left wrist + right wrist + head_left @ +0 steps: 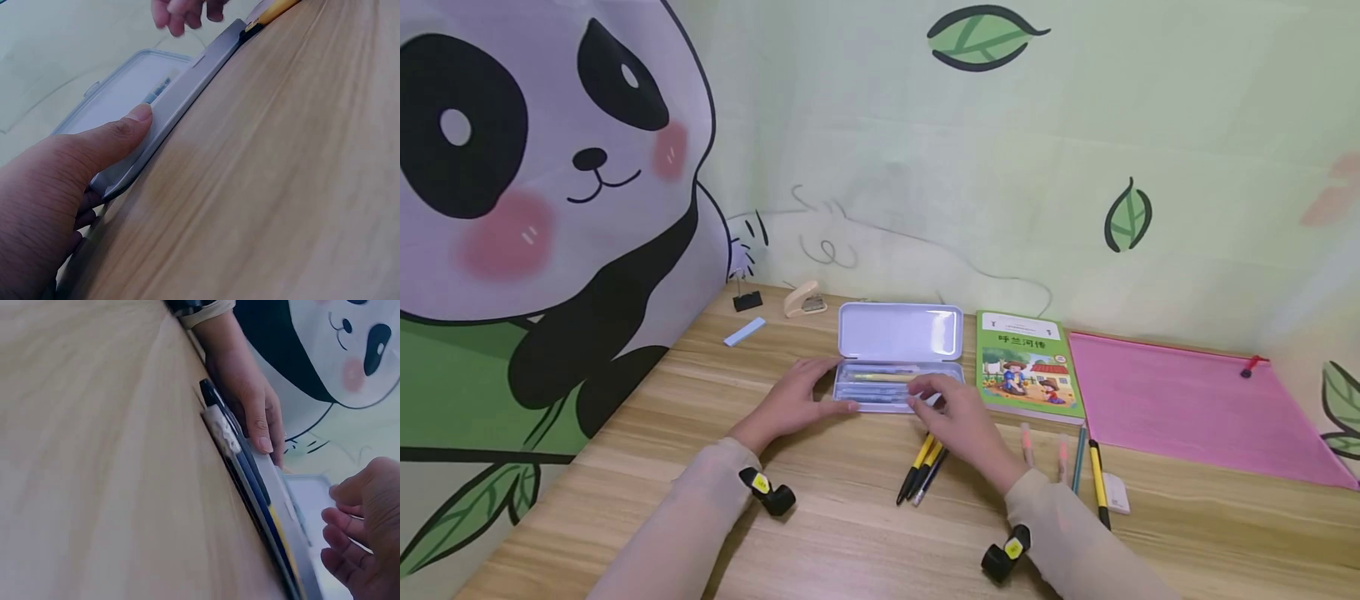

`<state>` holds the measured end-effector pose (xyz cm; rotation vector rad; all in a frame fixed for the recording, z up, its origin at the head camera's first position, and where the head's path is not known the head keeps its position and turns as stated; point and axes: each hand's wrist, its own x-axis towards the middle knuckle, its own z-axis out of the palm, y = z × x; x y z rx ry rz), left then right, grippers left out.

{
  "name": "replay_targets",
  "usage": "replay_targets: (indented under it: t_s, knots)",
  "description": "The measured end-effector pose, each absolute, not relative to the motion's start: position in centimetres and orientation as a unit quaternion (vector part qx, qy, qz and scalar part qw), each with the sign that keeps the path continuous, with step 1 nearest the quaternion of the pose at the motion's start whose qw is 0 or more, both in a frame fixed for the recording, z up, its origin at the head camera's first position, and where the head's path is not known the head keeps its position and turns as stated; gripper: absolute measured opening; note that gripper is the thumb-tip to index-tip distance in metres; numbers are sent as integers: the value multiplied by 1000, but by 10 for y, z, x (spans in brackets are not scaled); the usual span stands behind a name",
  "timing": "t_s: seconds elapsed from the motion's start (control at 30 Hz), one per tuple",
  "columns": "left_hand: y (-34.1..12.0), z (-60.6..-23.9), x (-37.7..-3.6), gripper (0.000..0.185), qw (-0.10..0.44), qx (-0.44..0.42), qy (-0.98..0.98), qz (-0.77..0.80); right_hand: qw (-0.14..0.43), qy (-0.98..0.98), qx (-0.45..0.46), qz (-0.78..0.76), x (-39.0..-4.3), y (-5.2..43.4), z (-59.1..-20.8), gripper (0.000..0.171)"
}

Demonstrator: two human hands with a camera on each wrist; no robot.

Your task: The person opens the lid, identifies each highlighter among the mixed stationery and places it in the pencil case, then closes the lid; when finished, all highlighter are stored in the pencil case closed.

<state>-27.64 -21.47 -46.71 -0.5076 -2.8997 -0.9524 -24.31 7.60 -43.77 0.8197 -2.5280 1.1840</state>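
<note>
An open pale pencil case [900,331] lies on the table with its lid tipped back and several pens [883,377] inside. My left hand [793,402] grips its left end, the thumb [128,134] along the front wall and the other fingers round the side, partly hidden. Over the case's right part hovers my right hand [958,417]; its fingers are loosely bent, and in the right wrist view nothing shows between them. Below that hand, yellow-and-black pens [917,468] and a dark pen [930,477] lie in front of the case.
A green book [1030,367] and a pink pouch [1195,408] lie to the right. Nearer are highlighters [1063,458], a teal pencil [1078,460], a yellow pen [1099,483] and a white eraser [1116,493]. Behind left stand a stapler [805,300], a binder clip [747,300] and a blue strip [745,332].
</note>
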Motion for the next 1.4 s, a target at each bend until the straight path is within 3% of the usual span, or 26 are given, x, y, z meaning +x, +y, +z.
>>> replay_targets:
  t_s: [0.4,0.73,0.93,1.4]
  knots:
    - [-213,-472,-275,101,24,-166,-937,-305,113,-863,280,405,-232,106,-418,20]
    - [-212,-473,-274,101,29,-172,-935,-308,106,-892,248,363,-218,179,-428,23]
    - [-215,-471,-273,101,31,-172,-935,-309,122,-912,205,334,-210,216,-439,16]
    - [-215,-468,-276,102,30,-175,-935,-308,138,-914,253,284,-208,222,-457,18]
